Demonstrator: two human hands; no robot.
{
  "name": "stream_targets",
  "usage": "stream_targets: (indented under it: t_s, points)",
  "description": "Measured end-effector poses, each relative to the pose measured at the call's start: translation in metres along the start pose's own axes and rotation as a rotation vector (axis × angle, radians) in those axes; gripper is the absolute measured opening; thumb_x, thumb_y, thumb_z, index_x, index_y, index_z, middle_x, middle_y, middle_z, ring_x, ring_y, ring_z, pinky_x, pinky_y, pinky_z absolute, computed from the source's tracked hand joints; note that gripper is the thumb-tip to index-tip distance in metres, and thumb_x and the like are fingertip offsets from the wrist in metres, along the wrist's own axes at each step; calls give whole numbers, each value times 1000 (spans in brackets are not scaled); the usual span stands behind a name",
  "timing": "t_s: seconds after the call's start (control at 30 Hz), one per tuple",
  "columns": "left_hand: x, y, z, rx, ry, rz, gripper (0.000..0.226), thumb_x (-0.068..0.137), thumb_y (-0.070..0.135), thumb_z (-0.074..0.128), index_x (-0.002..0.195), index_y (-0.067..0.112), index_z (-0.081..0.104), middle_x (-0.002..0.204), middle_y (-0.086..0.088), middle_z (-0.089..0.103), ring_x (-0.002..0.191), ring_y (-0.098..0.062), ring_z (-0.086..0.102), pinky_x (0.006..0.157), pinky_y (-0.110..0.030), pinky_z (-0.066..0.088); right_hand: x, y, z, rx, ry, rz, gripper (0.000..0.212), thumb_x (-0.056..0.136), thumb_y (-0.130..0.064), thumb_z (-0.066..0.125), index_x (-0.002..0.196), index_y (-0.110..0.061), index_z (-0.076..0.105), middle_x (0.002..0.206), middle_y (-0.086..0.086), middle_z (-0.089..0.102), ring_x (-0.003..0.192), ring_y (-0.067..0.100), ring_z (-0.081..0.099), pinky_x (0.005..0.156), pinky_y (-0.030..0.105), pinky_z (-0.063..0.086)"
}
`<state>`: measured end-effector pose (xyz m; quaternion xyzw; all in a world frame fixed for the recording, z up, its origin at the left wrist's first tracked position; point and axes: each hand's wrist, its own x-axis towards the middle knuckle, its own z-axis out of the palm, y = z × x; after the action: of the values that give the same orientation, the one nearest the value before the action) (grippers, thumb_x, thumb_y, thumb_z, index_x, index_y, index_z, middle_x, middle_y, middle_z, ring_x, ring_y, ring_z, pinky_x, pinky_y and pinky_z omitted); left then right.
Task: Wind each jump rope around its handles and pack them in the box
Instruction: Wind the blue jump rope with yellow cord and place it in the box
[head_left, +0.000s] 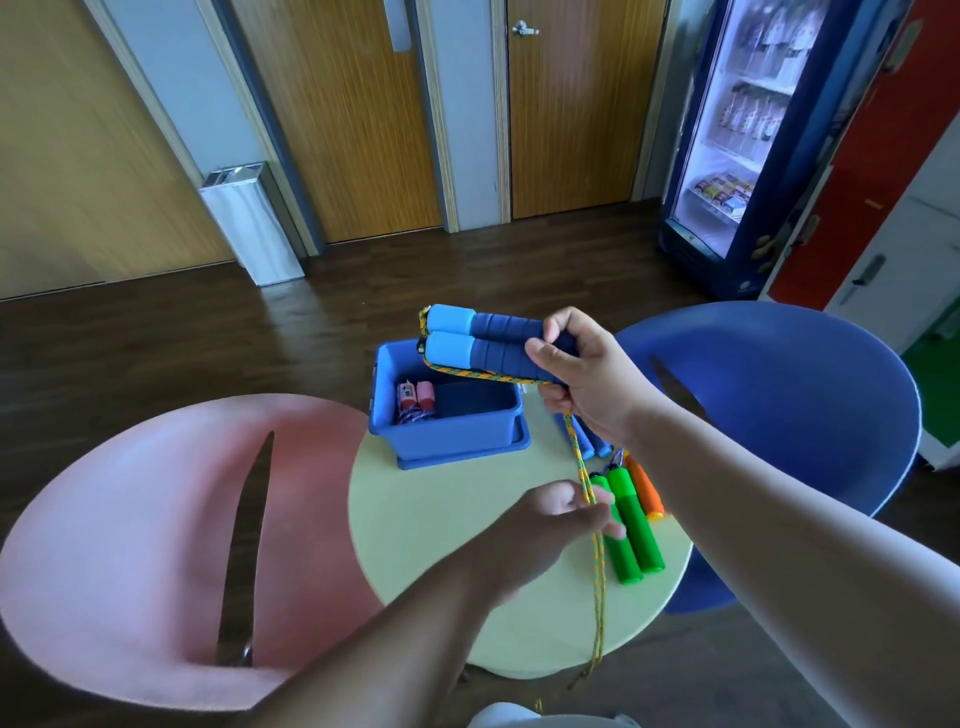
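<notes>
Above the box (447, 415), right hand (587, 379) grips the blue handles (488, 338) lying sideways; left hand (550, 525) below pinches the dangling rope (597, 561).

floor (156, 343) dark wood | doors (566, 130) wooden | chairs pink (130, 519), blue (805, 389) | drinks fridge (737, 130) lit

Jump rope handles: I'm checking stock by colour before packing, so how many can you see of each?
Dark blue handles, held in the right hand: 2
Green handles on the table: 2
Orange handles: 1
Pink handles in the blue box: 2
Blue handles behind the arm: 2, partly hidden
Total: 9
</notes>
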<state>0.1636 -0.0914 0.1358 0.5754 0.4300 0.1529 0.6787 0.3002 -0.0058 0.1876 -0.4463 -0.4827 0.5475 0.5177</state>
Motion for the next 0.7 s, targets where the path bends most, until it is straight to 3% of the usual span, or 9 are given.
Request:
stream_targets:
  t_s: [0.07,0.13,0.2,0.27,0.4,0.53,0.6,0.7]
  points:
    - [-3,0,-5,54,87,19,36,102,30,60,116,-2,66,91,-11,76,85,-13,70,81,-18,47,0,2,-7,-71,38,-5,27,103,-11,61,84,-24,45,72,-3,36,56,16,24,51,28,24]
    - [-8,4,-17,57,186,30,26,102,18,62,107,-8,66,68,-5,62,62,-16,60,71,-21,52,-1,4,-15,-130,52,-18,26,103,-9,61,86,-21,45,67,-4,34,55,15,24,49,28,24]
    - [-18,19,-36,91,221,63,19,97,17,68,90,-1,66,59,5,50,53,-13,49,68,-36,56,-4,8,-20,-195,46,-34,23,102,-7,60,89,-17,45,67,2,33,51,14,26,49,29,24]
    - [-30,43,-58,211,209,126,18,88,25,72,78,14,62,57,6,44,48,-11,43,57,-34,55,-10,10,-20,-302,34,-58,22,100,-6,63,90,-14,46,67,5,37,48,11,32,48,27,29]
    - [-40,100,-104,449,337,267,18,84,30,77,77,16,69,54,8,54,45,-8,44,51,-26,38,-24,10,-13,-302,-79,-130,24,98,-12,69,87,-9,48,70,-3,47,57,3,41,54,20,36]
    - [-26,138,-132,610,409,345,34,69,54,78,79,22,76,74,-15,72,63,-15,54,62,-38,46,-35,3,1,-234,-182,-169,45,73,-29,87,81,-16,45,80,1,45,70,9,40,61,23,37]
    - [-18,148,-134,689,417,350,30,73,53,80,79,23,76,72,-3,72,63,-8,54,65,-40,48,-35,3,10,-210,-165,-183,49,72,-21,90,77,-20,42,82,3,44,73,15,40,65,31,37]
    - [-10,158,-137,823,440,329,18,86,38,82,80,21,77,53,18,60,49,1,47,56,-23,39,-36,1,17,-174,-138,-233,44,83,-10,84,79,-18,41,83,7,43,73,18,39,67,34,35]
